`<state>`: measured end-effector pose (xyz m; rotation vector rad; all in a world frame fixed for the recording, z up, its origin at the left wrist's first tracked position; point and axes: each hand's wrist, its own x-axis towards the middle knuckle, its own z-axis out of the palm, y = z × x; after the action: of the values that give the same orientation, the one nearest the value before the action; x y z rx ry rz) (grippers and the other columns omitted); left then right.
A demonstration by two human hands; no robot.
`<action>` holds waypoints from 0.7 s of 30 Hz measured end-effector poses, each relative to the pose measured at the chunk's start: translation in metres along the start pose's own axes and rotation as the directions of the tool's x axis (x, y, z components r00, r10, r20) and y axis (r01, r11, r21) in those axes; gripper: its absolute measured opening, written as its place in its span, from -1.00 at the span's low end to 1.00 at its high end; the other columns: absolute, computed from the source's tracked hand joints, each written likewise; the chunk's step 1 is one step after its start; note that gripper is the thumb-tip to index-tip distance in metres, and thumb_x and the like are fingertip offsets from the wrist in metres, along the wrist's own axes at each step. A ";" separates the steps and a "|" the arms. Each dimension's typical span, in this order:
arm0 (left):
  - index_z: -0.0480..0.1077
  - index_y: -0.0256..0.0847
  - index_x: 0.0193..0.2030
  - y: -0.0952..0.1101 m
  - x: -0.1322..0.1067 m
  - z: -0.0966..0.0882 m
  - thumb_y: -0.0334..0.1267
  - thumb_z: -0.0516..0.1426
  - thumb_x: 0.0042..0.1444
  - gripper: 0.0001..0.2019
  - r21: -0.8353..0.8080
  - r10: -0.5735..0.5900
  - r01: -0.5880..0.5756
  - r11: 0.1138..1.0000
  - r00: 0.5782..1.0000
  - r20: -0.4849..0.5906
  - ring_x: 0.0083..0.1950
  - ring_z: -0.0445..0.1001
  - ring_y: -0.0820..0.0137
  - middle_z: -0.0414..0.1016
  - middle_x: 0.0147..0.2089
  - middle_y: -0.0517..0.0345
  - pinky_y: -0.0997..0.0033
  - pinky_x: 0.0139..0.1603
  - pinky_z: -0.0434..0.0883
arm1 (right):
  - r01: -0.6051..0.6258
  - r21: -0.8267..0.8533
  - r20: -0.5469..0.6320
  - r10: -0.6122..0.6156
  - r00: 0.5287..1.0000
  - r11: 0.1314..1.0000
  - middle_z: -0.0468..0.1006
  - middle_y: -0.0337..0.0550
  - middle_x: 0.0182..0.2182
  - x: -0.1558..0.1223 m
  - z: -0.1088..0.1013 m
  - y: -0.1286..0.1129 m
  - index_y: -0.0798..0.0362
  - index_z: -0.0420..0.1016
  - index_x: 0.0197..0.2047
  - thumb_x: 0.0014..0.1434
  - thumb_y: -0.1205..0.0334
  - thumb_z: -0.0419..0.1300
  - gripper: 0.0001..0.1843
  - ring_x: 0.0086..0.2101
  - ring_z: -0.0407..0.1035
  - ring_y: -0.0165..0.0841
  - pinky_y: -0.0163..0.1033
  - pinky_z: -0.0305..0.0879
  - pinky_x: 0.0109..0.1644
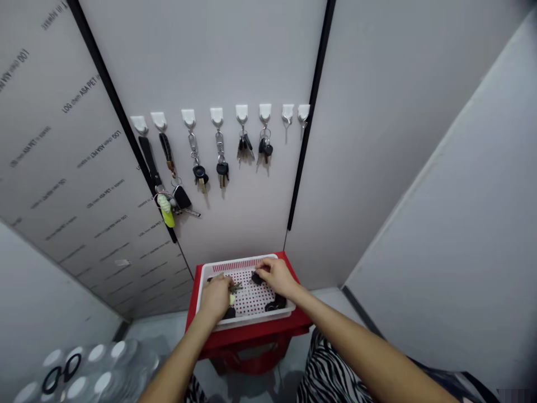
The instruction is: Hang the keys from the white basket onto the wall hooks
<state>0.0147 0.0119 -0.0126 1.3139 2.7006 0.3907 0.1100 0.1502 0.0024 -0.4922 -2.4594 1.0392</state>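
A white plastic basket (247, 323) with a perforated bottom has both my hands in it. On its left side my left hand (215, 298) has its fingers curled onto a small bunch of keys (236, 287), whose metal ends stick out past the fingertips. Toward the back right, my right hand (274, 276) pinches a black-headed key (257, 278). A dark item (276, 303) lies in the front right corner, partly under my right wrist. Another dark item (229, 313) and a pale yellow-green piece (232, 299) lie near my left hand.
Under the basket is a red bag (247, 338). White hooks (216, 116) line the wall panel; most carry keys, such as a strap with a green tag (166, 215). The two right hooks hold thin metal pieces (287, 120). Capped bottles (103, 382) with black scissors (61, 373) stand lower left.
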 end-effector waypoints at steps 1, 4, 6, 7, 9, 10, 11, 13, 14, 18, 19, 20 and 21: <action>0.32 -0.19 -0.38 -0.001 0.001 -0.002 -0.48 -0.10 -0.17 -0.74 -0.007 -0.005 0.005 1.000 1.000 -0.008 -0.20 0.27 0.35 0.35 -0.27 0.08 0.39 -0.23 0.17 | -0.040 0.042 -0.001 0.040 0.999 0.998 0.38 -0.22 -0.61 0.002 -0.004 -0.001 0.15 0.35 -0.56 -0.17 0.36 0.01 -0.88 -0.55 0.22 -0.51 -0.42 0.11 -0.46; 0.31 -0.23 -0.35 0.003 0.005 -0.009 -0.49 -0.08 -0.19 -0.74 -0.128 0.007 -0.016 0.992 0.998 -0.068 -0.20 0.27 0.39 0.35 -0.26 0.08 0.43 -0.19 0.17 | -0.116 0.155 0.003 0.116 0.993 0.981 0.36 -0.25 -0.64 0.010 -0.017 -0.005 0.16 0.35 -0.57 -0.19 0.32 0.02 -0.88 -0.60 0.19 -0.53 -0.42 0.10 -0.51; 0.30 -0.25 -0.31 0.014 0.010 -0.014 -0.46 -0.07 -0.17 -0.75 -0.265 0.039 -0.071 0.962 0.991 -0.125 -0.23 0.28 0.43 0.35 -0.26 0.08 0.46 -0.19 0.18 | -0.145 0.240 0.012 0.146 0.989 0.960 0.33 -0.27 -0.67 0.016 -0.024 -0.007 0.16 0.34 -0.58 -0.21 0.31 0.03 -0.89 -0.64 0.16 -0.54 -0.42 0.09 -0.54; 0.29 -0.25 -0.30 0.021 0.014 -0.017 -0.43 -0.06 -0.16 -0.76 -0.337 0.055 -0.103 0.936 0.987 -0.150 -0.25 0.29 0.45 0.35 -0.27 0.09 0.47 -0.20 0.19 | -0.158 0.288 0.020 0.159 0.987 0.945 0.31 -0.29 -0.69 0.018 -0.026 -0.009 0.17 0.33 -0.58 -0.21 0.30 0.04 -0.89 -0.65 0.14 -0.55 -0.42 0.08 -0.56; 0.29 -0.26 -0.30 0.037 0.022 -0.022 -0.38 -0.04 -0.15 -0.78 -0.466 0.069 -0.149 0.872 0.980 -0.185 -0.30 0.30 0.47 0.37 -0.31 0.10 0.48 -0.23 0.21 | -0.174 0.373 0.027 0.177 0.984 0.911 0.28 -0.32 -0.72 0.023 -0.032 -0.012 0.17 0.31 -0.58 -0.23 0.29 0.05 -0.89 -0.68 0.12 -0.57 -0.42 0.08 -0.58; 0.29 -0.27 -0.30 0.044 0.026 -0.023 -0.37 -0.04 -0.16 -0.78 -0.523 0.064 -0.162 0.837 0.978 -0.200 -0.32 0.31 0.48 0.37 -0.32 0.10 0.48 -0.25 0.22 | -0.177 0.408 0.024 0.183 0.983 0.896 0.27 -0.33 -0.73 0.026 -0.034 -0.013 0.17 0.31 -0.58 -0.24 0.30 0.05 -0.89 -0.69 0.12 -0.57 -0.42 0.09 -0.58; 0.29 -0.28 -0.31 0.051 0.031 -0.025 -0.36 -0.03 -0.16 -0.78 -0.579 0.055 -0.171 0.798 0.976 -0.212 -0.33 0.31 0.48 0.38 -0.33 0.09 0.48 -0.25 0.23 | -0.178 0.443 0.015 0.191 0.981 0.879 0.26 -0.34 -0.74 0.028 -0.037 -0.015 0.17 0.30 -0.59 -0.25 0.30 0.06 -0.90 -0.69 0.12 -0.57 -0.41 0.09 -0.58; 0.28 -0.31 -0.31 0.062 0.041 -0.029 -0.37 -0.02 -0.17 -0.78 -0.678 0.035 -0.183 0.712 0.974 -0.226 -0.34 0.33 0.48 0.39 -0.34 0.07 0.48 -0.26 0.25 | -0.180 0.503 -0.004 0.210 0.978 0.845 0.27 -0.35 -0.74 0.032 -0.044 -0.018 0.16 0.28 -0.59 -0.26 0.31 0.06 -0.91 -0.69 0.13 -0.58 -0.41 0.12 -0.57; 0.27 -0.32 -0.32 0.067 0.046 -0.032 -0.38 -0.03 -0.17 -0.79 -0.717 0.024 -0.189 0.672 0.972 -0.234 -0.35 0.33 0.49 0.39 -0.35 0.06 0.48 -0.27 0.25 | -0.178 0.529 -0.015 0.219 0.976 0.830 0.27 -0.35 -0.74 0.035 -0.049 -0.019 0.16 0.28 -0.59 -0.26 0.31 0.06 -0.91 -0.69 0.14 -0.58 -0.40 0.13 -0.57; 0.25 -0.32 -0.34 0.087 0.062 -0.055 -0.36 -0.02 -0.17 -0.81 -0.750 -0.040 -0.245 0.615 0.940 -0.339 -0.38 0.34 0.48 0.39 -0.37 0.07 0.46 -0.30 0.27 | -0.128 0.573 -0.095 0.221 0.971 0.810 0.27 -0.36 -0.76 0.053 -0.077 -0.033 0.17 0.28 -0.60 -0.26 0.31 0.06 -0.91 -0.70 0.15 -0.58 -0.40 0.16 -0.57; 0.25 -0.30 -0.36 0.093 0.066 -0.064 -0.36 -0.03 -0.16 -0.83 -0.734 -0.053 -0.270 0.623 0.922 -0.384 -0.38 0.34 0.48 0.38 -0.38 0.08 0.45 -0.31 0.27 | -0.103 0.578 -0.128 0.215 0.968 0.809 0.27 -0.36 -0.77 0.059 -0.086 -0.039 0.17 0.28 -0.60 -0.26 0.31 0.07 -0.92 -0.71 0.15 -0.58 -0.40 0.16 -0.57; 0.25 -0.29 -0.36 0.099 0.070 -0.074 -0.36 -0.03 -0.16 -0.84 -0.715 -0.056 -0.300 0.631 0.902 -0.429 -0.38 0.34 0.48 0.38 -0.38 0.09 0.45 -0.31 0.27 | -0.074 0.583 -0.166 0.208 0.964 0.809 0.27 -0.36 -0.78 0.066 -0.096 -0.046 0.17 0.28 -0.60 -0.26 0.32 0.07 -0.92 -0.71 0.15 -0.58 -0.41 0.17 -0.57; 0.24 -0.27 -0.36 0.106 0.074 -0.086 -0.37 -0.04 -0.15 -0.84 -0.694 -0.048 -0.335 0.637 0.882 -0.470 -0.38 0.34 0.48 0.38 -0.38 0.11 0.45 -0.32 0.27 | -0.041 0.585 -0.207 0.198 0.958 0.810 0.27 -0.36 -0.78 0.074 -0.107 -0.054 0.17 0.28 -0.60 -0.26 0.32 0.07 -0.92 -0.71 0.16 -0.58 -0.41 0.17 -0.58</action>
<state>0.0308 0.1172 0.1000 1.2413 2.1851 1.8314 0.0930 0.2122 0.1279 -0.5400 -1.7734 1.5844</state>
